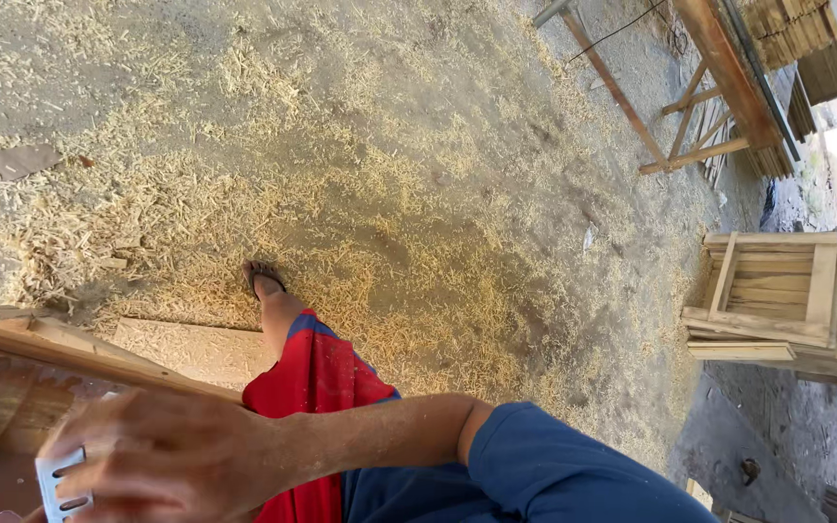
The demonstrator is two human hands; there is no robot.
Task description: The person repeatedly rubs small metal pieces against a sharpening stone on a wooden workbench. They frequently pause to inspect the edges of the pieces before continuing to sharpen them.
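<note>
**Clamped fingers on a pale slotted plate: slip and footing hazards**

Curled tight, the right hand [162, 455] is pinching a pale slotted plate [62, 484] between thumb and fingers. The plate is sitting just below the top rail of the wooden frame [79, 353] and over the frame's dark reddish panel. Only the plate's lower corner is showing to me, and the hand is blurring, so I am not able to say how deep the hold goes. The left hand is not appearing in my view at all.

Judging from here, I am seeing three risks:

- **Losing the plate.** Dust is coating the hand and forearm, and I am guessing the pinch is covering only one edge. A jolt against the frame could twist the plate out, and its edge or corners could nick the fingers.
- **Losing footing.** Loose shavings [244, 194] are lying thick on the ground beyond the frame. The foot [263, 281], in an open sandal, is standing right beside the frame in that litter. A hard push could make it slide.
- **Unsteady work.** With one hand showing, I am seeing nothing bracing the frame, so pressure could shift it.

Well away from the frame, a stack of wooden pallets [777, 300] and a trestle [690, 107] are posing no trouble.
</note>
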